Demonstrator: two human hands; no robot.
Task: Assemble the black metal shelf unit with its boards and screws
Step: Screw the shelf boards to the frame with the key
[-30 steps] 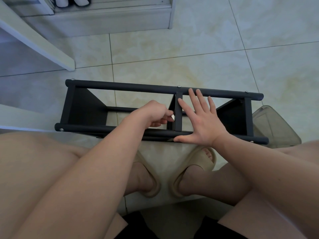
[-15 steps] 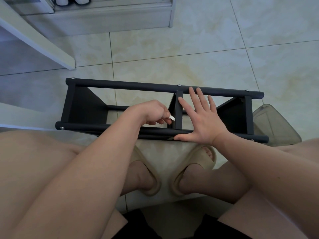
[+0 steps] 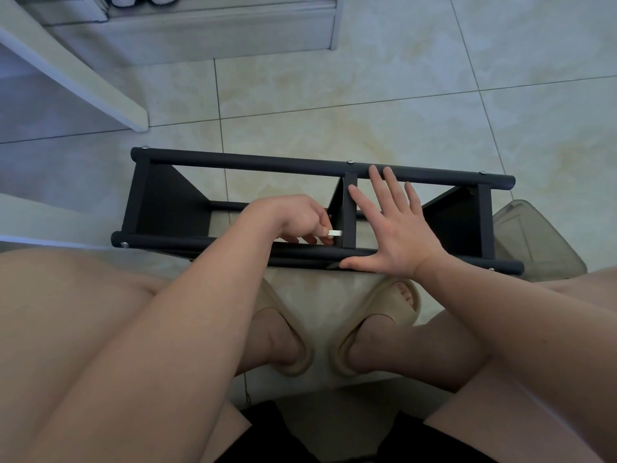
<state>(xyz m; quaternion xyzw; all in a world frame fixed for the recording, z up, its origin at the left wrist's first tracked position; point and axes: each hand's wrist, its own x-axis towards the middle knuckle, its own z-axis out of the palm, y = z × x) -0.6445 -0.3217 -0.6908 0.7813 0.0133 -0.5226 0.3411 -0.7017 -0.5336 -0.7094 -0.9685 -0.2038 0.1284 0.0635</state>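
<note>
Our left hand (image 3: 293,219) is curled, thumb and fingers pinching one small white piece (image 3: 335,232) whose tip meets the left face of the middle board (image 3: 336,208). We cannot tell what the piece is. Our right hand (image 3: 395,228) lies released and flat with its fingers spread. The thumb rests along the near rail (image 3: 200,244), the palm spans the gap just right of the middle board, and two fingertips reach the far rail (image 3: 253,161).

Both hands are on the black shelf unit (image 3: 484,225), which lies on its side on the tiled floor (image 3: 367,78), just ahead of our feet. We count three round rails in view: the near and far ones on top, and a third rail (image 3: 227,206) lower down between them. Three dark boards stand between the rails: a left board (image 3: 167,202), the middle one, and a right board (image 3: 454,215). Each board is topped by a flat crossbar running from rail to rail. We count five silver screw heads (image 3: 350,161), three along the far rail and two on the near one.

Nearer to us, two beige slippers (image 3: 377,312) sit on our feet, toes pointing at the near rail. One translucent grey container (image 3: 534,242) stands just beside the unit's right end. Farther off, a white panel (image 3: 83,71) slants across the upper left, and a pale cabinet base (image 3: 217,31) runs along the top.
</note>
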